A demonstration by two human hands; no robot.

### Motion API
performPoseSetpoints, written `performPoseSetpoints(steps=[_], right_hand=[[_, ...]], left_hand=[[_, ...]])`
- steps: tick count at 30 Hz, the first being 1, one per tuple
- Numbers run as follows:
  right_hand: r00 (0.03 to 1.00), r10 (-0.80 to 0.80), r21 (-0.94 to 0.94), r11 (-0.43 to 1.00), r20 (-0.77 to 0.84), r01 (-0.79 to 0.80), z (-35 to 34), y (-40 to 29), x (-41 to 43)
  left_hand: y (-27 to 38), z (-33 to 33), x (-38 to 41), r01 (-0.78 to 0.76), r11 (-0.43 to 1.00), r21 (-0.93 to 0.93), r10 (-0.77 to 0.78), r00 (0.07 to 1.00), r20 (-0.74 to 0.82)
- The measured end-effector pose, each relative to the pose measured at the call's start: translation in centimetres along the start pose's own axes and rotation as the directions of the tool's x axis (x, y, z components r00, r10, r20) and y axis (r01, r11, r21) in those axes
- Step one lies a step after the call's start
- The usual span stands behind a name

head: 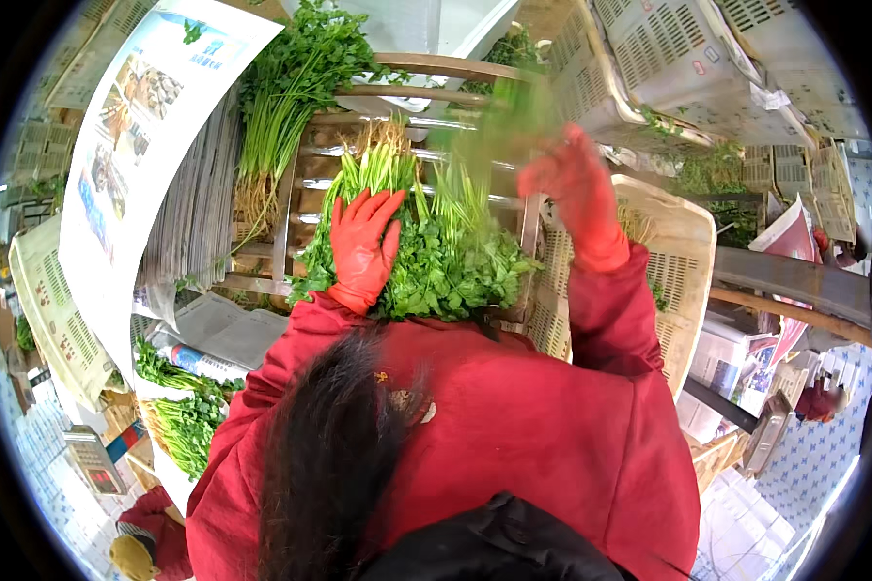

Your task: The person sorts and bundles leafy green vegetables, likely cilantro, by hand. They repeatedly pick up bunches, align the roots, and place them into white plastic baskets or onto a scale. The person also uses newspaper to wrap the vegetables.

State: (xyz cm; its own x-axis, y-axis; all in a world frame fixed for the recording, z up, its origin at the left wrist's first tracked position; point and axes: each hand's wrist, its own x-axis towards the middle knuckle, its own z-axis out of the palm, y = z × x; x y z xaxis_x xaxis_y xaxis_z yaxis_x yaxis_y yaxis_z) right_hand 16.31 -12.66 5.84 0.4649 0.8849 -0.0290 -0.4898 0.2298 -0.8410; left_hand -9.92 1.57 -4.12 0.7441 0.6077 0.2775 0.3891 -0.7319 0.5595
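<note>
My left hand (365,243), in an orange-red rubber glove, lies palm down with fingers spread on a pile of leafy celery (447,272). The pile's pale roots (381,138) point away from me and its leaves lie against my red jacket. Raised at the pile's right is my right hand (581,192), gloved alike and smeared by motion. A streaked green bunch (505,120) hangs in the air beside its fingers; the blur hides whether they grip it. Beneath the pile is a slatted frame (312,181).
Another rooted celery bunch (291,109) lies at upper left, beside a stack of newsprint (196,196) and a curling printed sheet (91,240). A plastic crate (679,283) stands at my right, with larger crates (654,58) beyond. A digital scale (94,457) and another person (156,537) are at lower left.
</note>
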Motion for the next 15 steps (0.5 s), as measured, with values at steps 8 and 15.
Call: performPoseSetpoints(steps=[8,15], right_hand=[[0.933,0.081,-0.934,0.035,-0.352,-0.356,-4.5,11.8,7.6],[0.976,-0.031,-0.949,0.24,-0.217,-0.203,-7.5,14.0,5.9]], left_hand=[[7.1,0.5,3.3,-0.241,0.928,-0.284,0.29,0.946,0.143],[2.7,2.6,-0.3,0.21,0.916,-0.343,-0.173,0.976,0.136]])
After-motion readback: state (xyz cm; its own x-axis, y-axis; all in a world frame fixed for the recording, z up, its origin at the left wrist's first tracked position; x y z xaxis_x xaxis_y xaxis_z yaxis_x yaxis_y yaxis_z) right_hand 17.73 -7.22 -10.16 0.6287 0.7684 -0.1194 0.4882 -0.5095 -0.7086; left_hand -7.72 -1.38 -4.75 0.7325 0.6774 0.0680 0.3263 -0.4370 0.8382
